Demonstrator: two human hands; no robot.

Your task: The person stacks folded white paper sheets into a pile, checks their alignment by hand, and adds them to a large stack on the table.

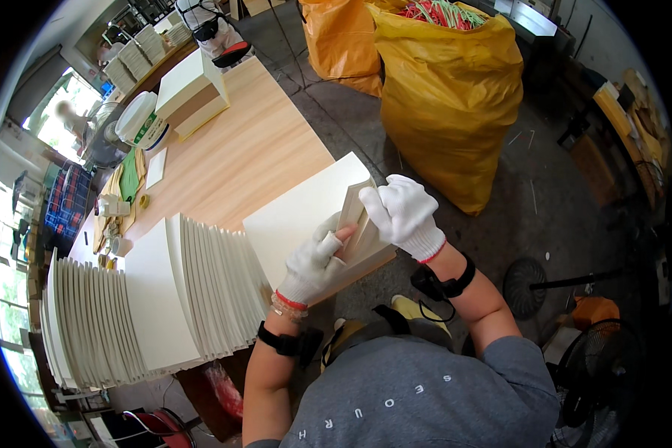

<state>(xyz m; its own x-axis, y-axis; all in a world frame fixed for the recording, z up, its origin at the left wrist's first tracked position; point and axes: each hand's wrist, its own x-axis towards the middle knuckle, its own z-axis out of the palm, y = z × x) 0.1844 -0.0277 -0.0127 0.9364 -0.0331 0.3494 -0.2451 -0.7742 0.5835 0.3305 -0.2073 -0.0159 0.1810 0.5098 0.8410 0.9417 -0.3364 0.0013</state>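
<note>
Both hands wear white knit gloves. My left hand [313, 263] grips the near edge of a stack of cream-white sheets [299, 216] lying on the wooden table [246, 153], with a bare fingertip poking through the glove against the stack's edge. My right hand [402, 213] closes over the stack's right corner, thumbing the sheet edges. To the left, a fanned row of cream-white sheets [201, 287] overlaps like shingles, and a second fanned row [89, 328] lies farther left.
Two large yellow sacks [448, 97] stand on the concrete floor to the right, one filled with red and green strips. A white bucket [140, 119], a cream box stack [190, 91] and small items sit at the table's far end. A fan [597, 366] stands at lower right.
</note>
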